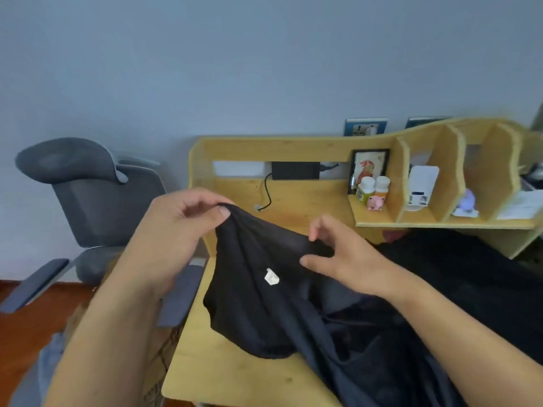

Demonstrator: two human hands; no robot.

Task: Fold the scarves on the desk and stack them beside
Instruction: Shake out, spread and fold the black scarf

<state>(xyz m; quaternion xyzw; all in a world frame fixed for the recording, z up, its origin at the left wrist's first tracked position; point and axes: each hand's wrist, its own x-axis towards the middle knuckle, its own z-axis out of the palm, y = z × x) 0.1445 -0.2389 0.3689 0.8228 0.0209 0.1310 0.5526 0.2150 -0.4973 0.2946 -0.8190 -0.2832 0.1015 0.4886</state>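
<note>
A black scarf (258, 301) with a small white tag (271, 277) hangs lifted above the wooden desk (223, 368). My left hand (182, 224) pinches its top edge at the left. My right hand (338, 254) pinches the same edge further right, so the cloth stretches between both hands. The scarf's lower part drapes down onto the desk and over a pile of more dark scarves (470, 289) that covers the desk's right side.
A grey office chair (97, 207) stands left of the desk. At the back, a wooden shelf unit (435, 177) holds two bottles (373, 186), a pink pig figure, a framed picture and papers. A black power adapter (295, 170) with its cable sits against the back panel.
</note>
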